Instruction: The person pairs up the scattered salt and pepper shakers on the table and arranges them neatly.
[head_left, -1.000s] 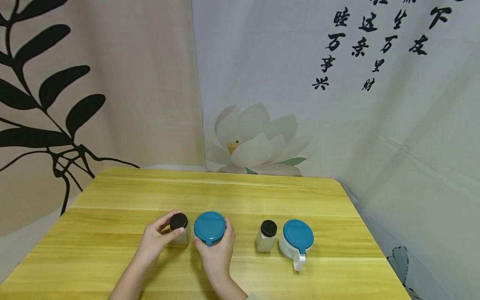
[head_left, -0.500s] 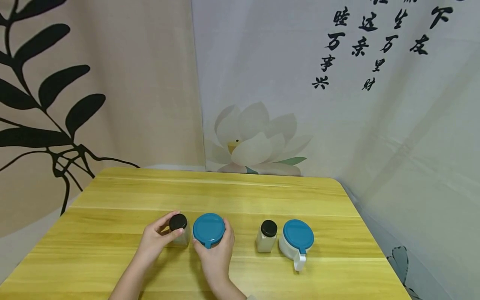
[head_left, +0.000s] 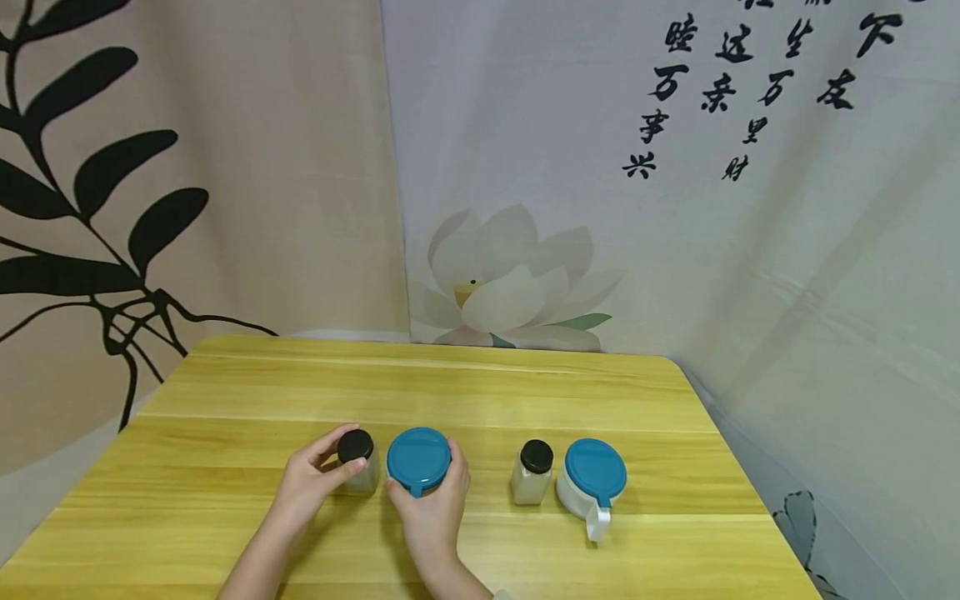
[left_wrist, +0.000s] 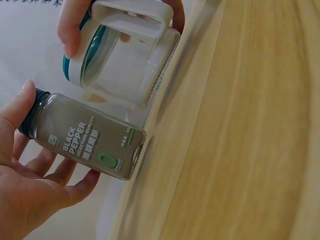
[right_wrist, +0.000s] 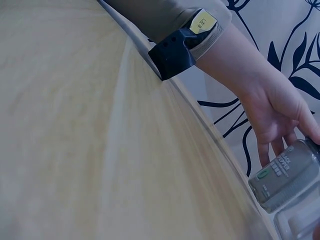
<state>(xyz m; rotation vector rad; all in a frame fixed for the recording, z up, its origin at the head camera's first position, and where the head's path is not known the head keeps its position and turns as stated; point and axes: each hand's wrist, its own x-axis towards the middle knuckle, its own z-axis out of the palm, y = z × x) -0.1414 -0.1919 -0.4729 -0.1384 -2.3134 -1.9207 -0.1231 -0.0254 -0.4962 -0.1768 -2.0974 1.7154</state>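
In the head view my left hand [head_left: 313, 477] grips a glass black pepper bottle [head_left: 364, 477] with a black cap, thumb and fingers around its upper part. The left wrist view shows the bottle's printed label [left_wrist: 75, 137] and its brown-grey filling. Just to its right, my right hand [head_left: 438, 521] holds a clear glass seasoning jar [left_wrist: 120, 65] by its sides. That jar has a blue lid [head_left: 418, 460] and a white handle [left_wrist: 132, 17]. Bottle and jar stand upright beside each other, a narrow gap between them. The right wrist view shows mostly the left hand [right_wrist: 280, 110].
To the right on the wooden table [head_left: 660, 550] stand a second black-capped bottle [head_left: 532, 482] with pale contents and a second blue-lidded jar [head_left: 594, 479], its white handle toward me. Behind the table hangs a printed cloth [head_left: 525, 150].
The pepper bottle and the jar in my hands have shifted very slightly toward me. Both hands keep their hold. The bottle and jar on the right stay in place.
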